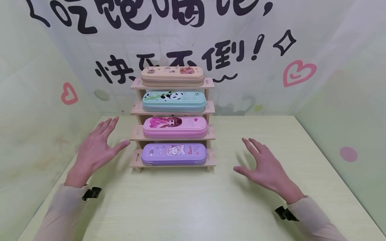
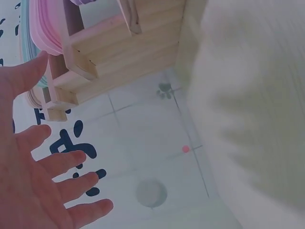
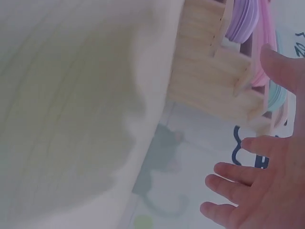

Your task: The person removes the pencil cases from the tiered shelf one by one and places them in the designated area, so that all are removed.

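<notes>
A stepped wooden rack (image 1: 136, 134) stands on the table with one pencil case per step. From top to bottom they are a beige case (image 1: 172, 77), a mint panda case (image 1: 174, 102), a pink case (image 1: 175, 128) with a doll-like girl, and a purple case (image 1: 174, 154) with a cartoon figure. My left hand (image 1: 98, 147) hovers left of the rack, fingers spread, its thumb pointing toward the pink case's step. On the other side my right hand (image 1: 265, 167) is held above the table, farther from the rack, fingers extended. Both hands are empty.
Behind the rack hangs a white backdrop (image 1: 187, 40) with black lettering and pink hearts. Pale green side panels (image 1: 346, 117) close in the left and right. The light wooden table (image 1: 187, 204) stretches in front of the rack and to its right.
</notes>
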Demonstrator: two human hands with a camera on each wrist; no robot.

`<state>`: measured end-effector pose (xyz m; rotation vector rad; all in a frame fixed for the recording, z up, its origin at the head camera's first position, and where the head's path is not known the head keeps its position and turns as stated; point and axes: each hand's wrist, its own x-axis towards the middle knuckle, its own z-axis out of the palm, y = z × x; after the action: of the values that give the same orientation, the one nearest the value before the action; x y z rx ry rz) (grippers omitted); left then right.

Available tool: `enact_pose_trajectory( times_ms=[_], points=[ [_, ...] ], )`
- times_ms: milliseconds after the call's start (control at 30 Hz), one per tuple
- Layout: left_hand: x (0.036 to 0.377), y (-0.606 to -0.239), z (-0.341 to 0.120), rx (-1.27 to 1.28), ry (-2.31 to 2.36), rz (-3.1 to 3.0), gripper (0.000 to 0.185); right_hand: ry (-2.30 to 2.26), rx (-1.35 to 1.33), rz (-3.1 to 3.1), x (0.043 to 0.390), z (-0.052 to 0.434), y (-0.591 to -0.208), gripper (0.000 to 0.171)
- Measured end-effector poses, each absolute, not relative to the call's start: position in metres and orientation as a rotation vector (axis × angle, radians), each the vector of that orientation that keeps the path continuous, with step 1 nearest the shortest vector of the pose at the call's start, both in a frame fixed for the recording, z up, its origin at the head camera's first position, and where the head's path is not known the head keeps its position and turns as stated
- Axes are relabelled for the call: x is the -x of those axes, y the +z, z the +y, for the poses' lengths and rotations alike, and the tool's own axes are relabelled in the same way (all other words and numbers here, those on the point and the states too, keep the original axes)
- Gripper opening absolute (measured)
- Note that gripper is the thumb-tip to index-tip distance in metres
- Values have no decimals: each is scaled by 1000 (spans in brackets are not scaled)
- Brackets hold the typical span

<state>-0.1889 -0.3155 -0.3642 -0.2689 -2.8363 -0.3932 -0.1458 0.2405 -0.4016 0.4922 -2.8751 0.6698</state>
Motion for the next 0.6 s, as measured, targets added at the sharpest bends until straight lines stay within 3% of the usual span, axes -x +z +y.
enact_pose_trajectory(
  times_ms=[600],
  points=[
    [199, -360, -294, 278, -779, -2709, 102, 894, -673, -2891, 144, 180, -394, 98]
  ],
)
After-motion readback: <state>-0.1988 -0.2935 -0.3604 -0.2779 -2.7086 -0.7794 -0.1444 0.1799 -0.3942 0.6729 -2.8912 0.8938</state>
